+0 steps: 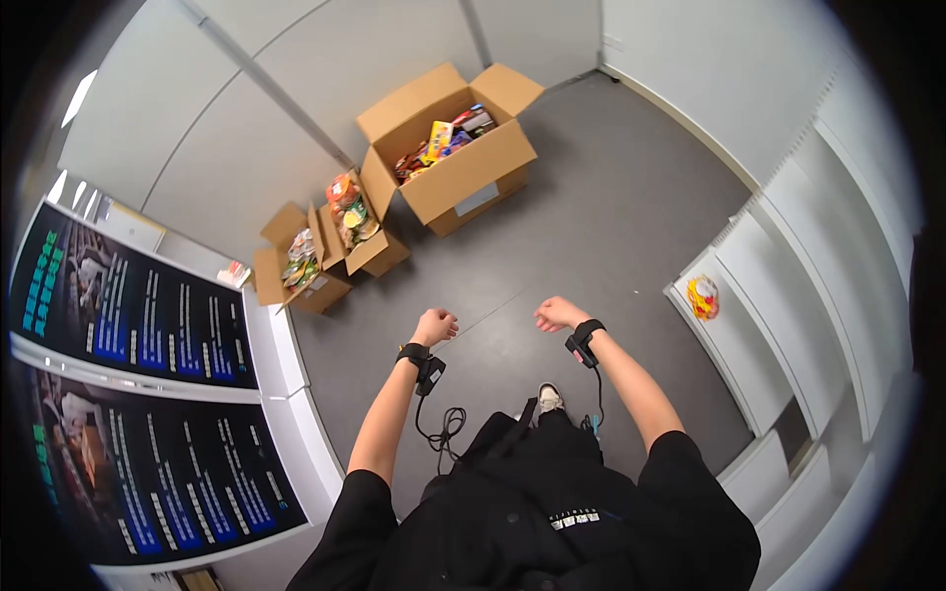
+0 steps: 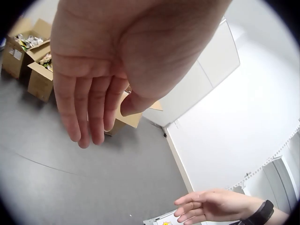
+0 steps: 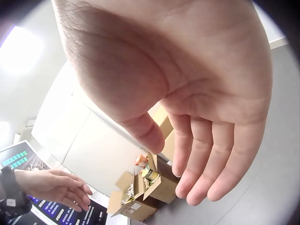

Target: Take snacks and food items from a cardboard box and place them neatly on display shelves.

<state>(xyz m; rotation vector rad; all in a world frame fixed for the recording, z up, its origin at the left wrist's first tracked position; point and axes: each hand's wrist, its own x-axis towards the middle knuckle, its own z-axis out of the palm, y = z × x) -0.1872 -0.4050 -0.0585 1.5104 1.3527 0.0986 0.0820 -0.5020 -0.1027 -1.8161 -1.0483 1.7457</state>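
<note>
My left hand [image 1: 435, 326] hangs over the grey floor with nothing in it, its fingers relaxed and slightly bent in the left wrist view. Across from it, my right hand [image 1: 562, 314] is also bare, fingers loosely curved and thumb apart in the right wrist view. Both are well short of the boxes. Farther ahead stands a large open cardboard box [image 1: 468, 182] filled with colourful packets. Left of it sit two smaller open boxes: one box [image 1: 377, 254] with orange and green packages, another box [image 1: 322, 293] with small packets.
White shelves [image 1: 734, 340] line the right side, with a red and yellow packet [image 1: 703, 297] on one. Two dark display panels [image 1: 138, 295] stand at the left. A black cable [image 1: 448, 428] dangles from the left wrist camera. White wall panels [image 1: 266, 128] rise behind the boxes.
</note>
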